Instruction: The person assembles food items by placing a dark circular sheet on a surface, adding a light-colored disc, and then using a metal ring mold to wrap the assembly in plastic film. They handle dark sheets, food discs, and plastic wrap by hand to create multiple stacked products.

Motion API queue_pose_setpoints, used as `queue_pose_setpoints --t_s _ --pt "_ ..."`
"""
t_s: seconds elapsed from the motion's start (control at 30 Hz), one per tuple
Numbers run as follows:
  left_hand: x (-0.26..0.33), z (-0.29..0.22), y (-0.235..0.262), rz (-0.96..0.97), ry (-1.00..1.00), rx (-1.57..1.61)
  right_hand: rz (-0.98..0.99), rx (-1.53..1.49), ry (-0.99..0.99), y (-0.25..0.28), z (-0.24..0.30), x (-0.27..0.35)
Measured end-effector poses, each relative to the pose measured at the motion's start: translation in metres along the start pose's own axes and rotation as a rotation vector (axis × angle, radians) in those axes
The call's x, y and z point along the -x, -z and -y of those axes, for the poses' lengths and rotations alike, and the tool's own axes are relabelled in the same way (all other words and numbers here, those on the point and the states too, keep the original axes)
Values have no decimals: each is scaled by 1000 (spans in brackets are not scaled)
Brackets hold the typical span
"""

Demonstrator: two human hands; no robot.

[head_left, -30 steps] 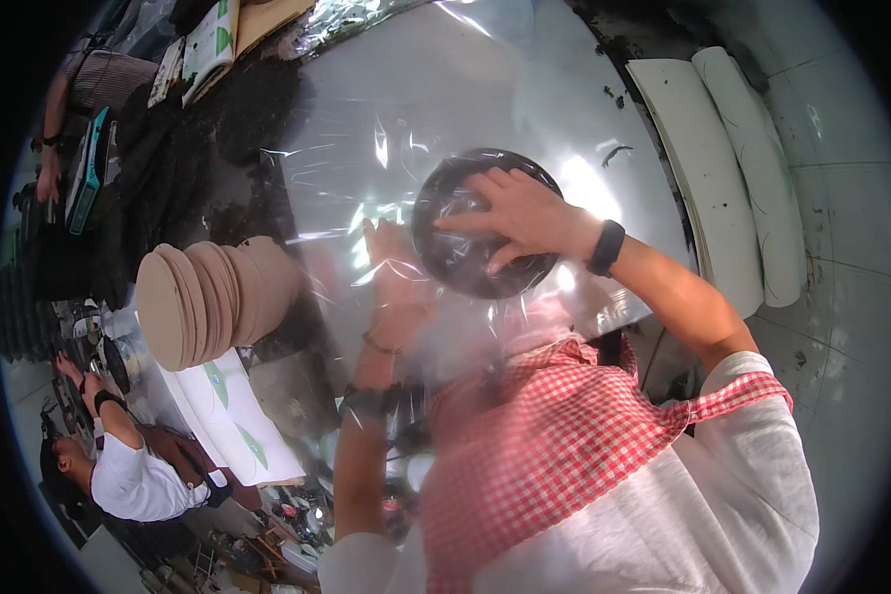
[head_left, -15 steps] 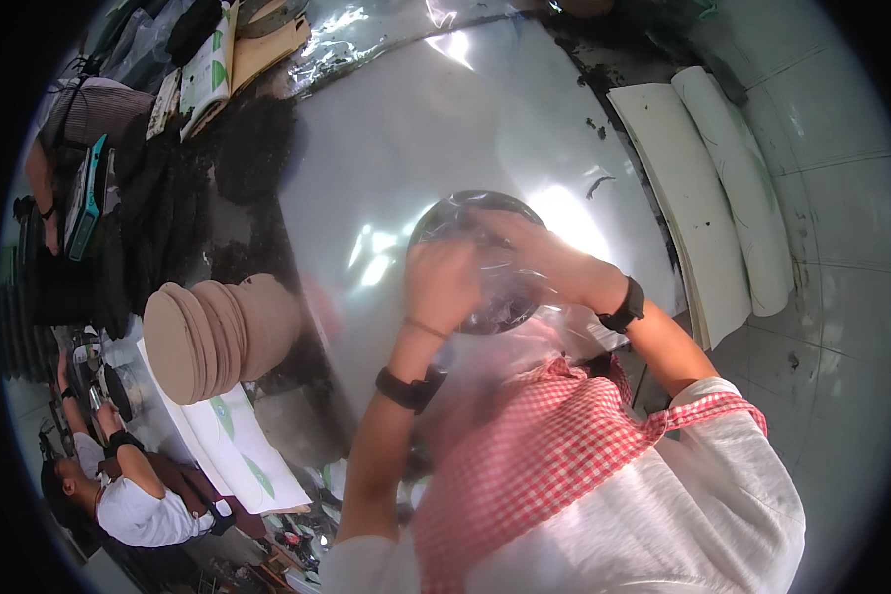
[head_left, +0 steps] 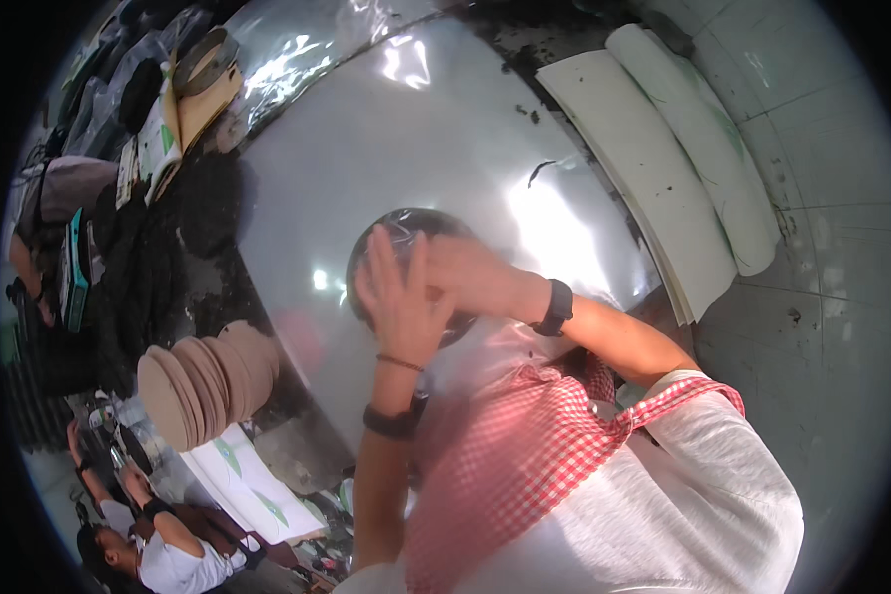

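A dark, shiny disc [head_left: 366,259], with clear plastic film over it, lies on the pale glossy work surface [head_left: 366,158] in front of me. My left hand [head_left: 403,302] rests on the disc, its fingers stretched out and spread. Coming from the right, my right hand [head_left: 473,277] lies over the disc against the left one. Its fingertips are hidden behind the left hand, so I cannot tell if they grip anything. Most of the disc's middle is covered by both hands.
A toppled stack of brown discs [head_left: 208,381] lies left of my left arm, beside printed white sheets [head_left: 247,475]. Pale rolled sheets [head_left: 673,148] border the right side. A co-worker [head_left: 183,549] is at the lower left.
My view has shifted, so the scene sits differently. My left hand's fingers have gone from curled to spread over the disc. My right hand has come in against the left.
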State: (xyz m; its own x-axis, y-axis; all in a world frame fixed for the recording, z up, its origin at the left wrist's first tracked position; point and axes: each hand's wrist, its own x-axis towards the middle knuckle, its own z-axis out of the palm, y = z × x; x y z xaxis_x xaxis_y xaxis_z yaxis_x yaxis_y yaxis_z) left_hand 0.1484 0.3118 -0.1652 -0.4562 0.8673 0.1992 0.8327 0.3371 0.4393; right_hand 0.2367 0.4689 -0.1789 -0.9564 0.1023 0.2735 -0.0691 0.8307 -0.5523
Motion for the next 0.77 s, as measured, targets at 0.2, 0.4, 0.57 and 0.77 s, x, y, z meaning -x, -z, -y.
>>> queue_pose_setpoints --t_s 0.2,0.4,0.57,0.77 --pt "1 -2 -9 35 85 -300 -312 579 -635 209 -134 113" --pt "-5 -11 -16 50 62 -277 124 122 -1244 301 -206 251" --pt "3 2 -17 60 44 -330 -113 -88 -728 230 -133 208" --pt "4 6 -14 80 -107 -336 51 623 -823 186 -160 224"
